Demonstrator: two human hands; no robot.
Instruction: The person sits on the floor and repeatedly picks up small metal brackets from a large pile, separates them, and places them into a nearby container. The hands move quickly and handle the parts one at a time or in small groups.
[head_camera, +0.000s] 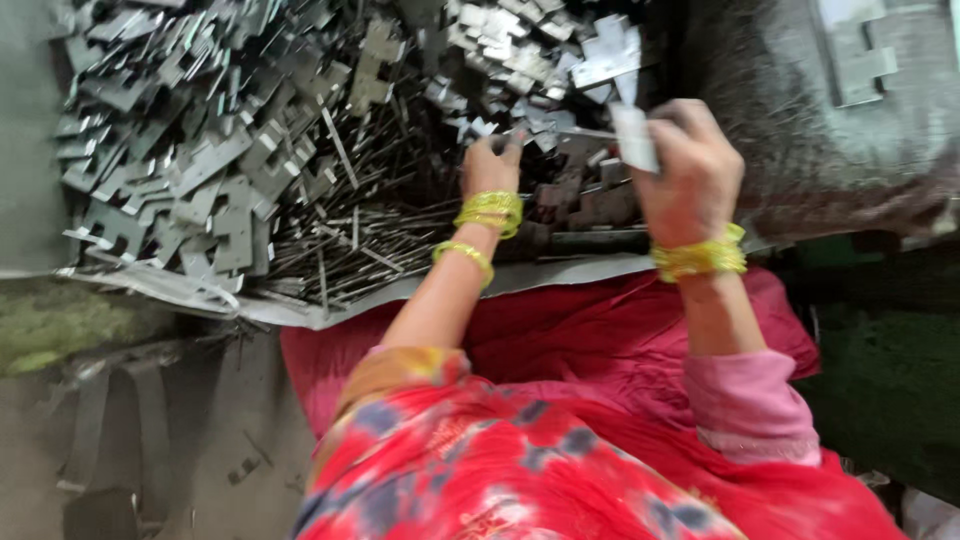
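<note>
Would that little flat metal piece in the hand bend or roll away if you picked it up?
Probably not. The flat metal piece in the right hand looks thin yet rigid, like the cut plates in the pile, so it likely stays stiff. Being flat, it should not roll. Its edges look sharp and smooth, so it might slip.

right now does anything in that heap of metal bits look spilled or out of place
Nothing clearly damaged. The flat metal plates lie in a loose jumble mixed with thin rods, on a sheet whose front edge sags. The right hand holds one plate; the left hand reaches into the heap.
</note>
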